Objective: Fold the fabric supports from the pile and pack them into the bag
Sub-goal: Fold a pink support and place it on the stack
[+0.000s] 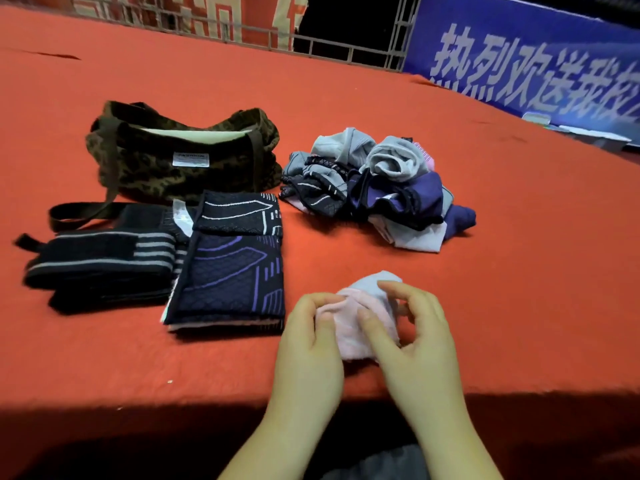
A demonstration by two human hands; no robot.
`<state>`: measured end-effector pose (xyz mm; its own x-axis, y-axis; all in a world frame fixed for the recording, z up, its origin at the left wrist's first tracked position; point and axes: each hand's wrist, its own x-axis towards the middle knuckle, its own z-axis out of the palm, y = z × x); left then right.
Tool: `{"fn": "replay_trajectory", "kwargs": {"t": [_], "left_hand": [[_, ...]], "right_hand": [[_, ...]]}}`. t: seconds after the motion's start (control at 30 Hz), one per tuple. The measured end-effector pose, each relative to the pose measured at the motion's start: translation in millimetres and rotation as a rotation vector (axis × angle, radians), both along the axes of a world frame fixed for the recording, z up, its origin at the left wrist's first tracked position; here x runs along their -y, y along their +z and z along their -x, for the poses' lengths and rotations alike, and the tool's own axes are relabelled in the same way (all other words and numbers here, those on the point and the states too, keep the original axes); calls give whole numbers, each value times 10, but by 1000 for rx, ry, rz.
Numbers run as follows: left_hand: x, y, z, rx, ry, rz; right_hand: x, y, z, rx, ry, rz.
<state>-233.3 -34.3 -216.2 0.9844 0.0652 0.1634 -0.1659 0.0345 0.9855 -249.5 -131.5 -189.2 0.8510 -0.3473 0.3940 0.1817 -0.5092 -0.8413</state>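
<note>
Softness is the ruling trait of the pink fabric support [360, 320], which sits bunched between both hands near the front edge of the red table [485, 271]; the left hand [311, 341] pinches its left side with thumb and curled fingers, while the right hand [415, 337] curls round its right side, thumb pressed on the cloth; it looks light, limp and a little stretchy, so it will likely sag and spring out of a crease unless held at its edges and pressed flat on the table; the corners or hems seem the best places to grip. The unsorted pile [374, 188] of grey, navy and white pieces lies further back on the right; folded dark pieces [228, 265] and rolled striped straps [100, 261] lie to the left, just in front of the camouflage bag [180, 150], whose mouth stands open and into which none of these is yet packed.
</note>
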Motion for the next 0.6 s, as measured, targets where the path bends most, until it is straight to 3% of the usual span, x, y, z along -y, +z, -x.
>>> {"fn": "replay_trajectory", "kwargs": {"t": [0.17,0.33,0.6], "left_hand": [[-244,-68,140,182,61,-190],[-357,-141,252,206,80,-267],[-380,-61,302,294,140,-241]], "right_hand": [[20,-276,-4,-42,-48,222],[-25,-301,113,-138,9,68],[-78,-83,294,65,-146,-36]]}}
